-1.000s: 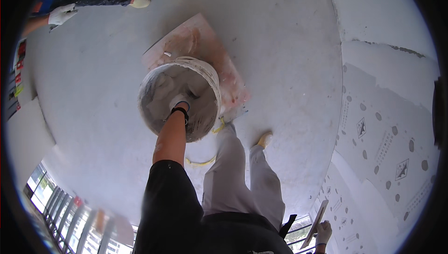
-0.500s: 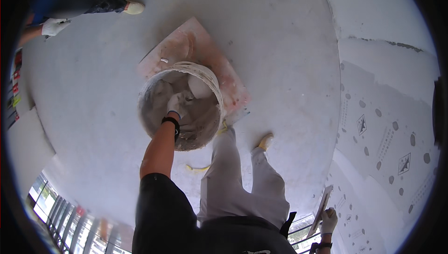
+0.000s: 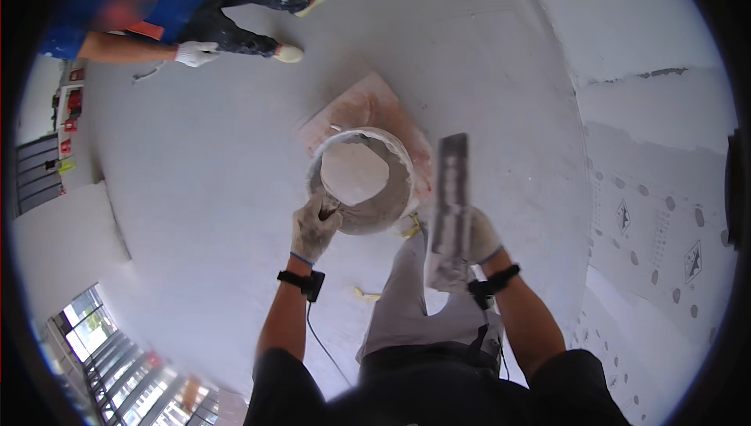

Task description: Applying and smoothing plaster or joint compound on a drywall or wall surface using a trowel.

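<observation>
1. Our left hand (image 3: 315, 229) is closed on the bucket (image 3: 364, 183) rim, at about 7 o'clock on the rim. The glove pinches the edge tight.
2. The bucket stands on the floor (image 3: 195, 191) in front of our feet, partly over a pink board (image 3: 368, 105). Grey-white paste lies inside it.
3. Our right hand (image 3: 476, 237) is wrapped shut around the bottom end of a trowel (image 3: 450, 191).
4. The trowel's long blade points from 6 o'clock up to 12 o'clock. It is a flat, grey strip.
5. The bucket lies at about 9 o'clock from the trowel, just beside it. They look apart, not touching.
6. The left hand is the nearer one to the bucket, since it holds it. The right hand is just off to the side.
7. Another person (image 3: 168, 11) bends down far off at 11 o'clock.
</observation>
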Available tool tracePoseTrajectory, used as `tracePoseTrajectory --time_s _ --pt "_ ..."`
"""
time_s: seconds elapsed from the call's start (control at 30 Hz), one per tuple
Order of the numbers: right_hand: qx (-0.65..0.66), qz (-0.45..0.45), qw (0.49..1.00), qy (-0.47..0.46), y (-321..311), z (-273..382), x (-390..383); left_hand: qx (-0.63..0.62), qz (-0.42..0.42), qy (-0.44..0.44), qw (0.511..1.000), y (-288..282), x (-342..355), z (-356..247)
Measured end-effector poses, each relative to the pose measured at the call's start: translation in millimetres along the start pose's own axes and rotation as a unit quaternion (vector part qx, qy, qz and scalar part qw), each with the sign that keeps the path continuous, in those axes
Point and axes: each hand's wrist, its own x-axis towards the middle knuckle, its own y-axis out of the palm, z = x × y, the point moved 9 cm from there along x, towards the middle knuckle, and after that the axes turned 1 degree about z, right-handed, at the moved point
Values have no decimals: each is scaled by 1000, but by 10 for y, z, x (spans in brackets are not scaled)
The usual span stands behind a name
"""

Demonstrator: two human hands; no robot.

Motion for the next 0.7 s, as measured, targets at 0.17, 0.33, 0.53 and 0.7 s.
tracePoseTrajectory --time_s 0.17,0.33,0.53,0.7 --pt "384 231 893 43 1771 -653 -85 -93 -31 55 994 -885 -813 -1034" --pt "475 394 780 105 3095 -213 -1047 114 -176 254 944 -1477 -1561 -2064" --pt "423 405 807 70 3265 185 -1377 70 -194 288 935 -1656 -2046 -2243" --pt "339 402 850 13 3211 612 -1579 94 -200 328 918 -1591 -2447 -2578"
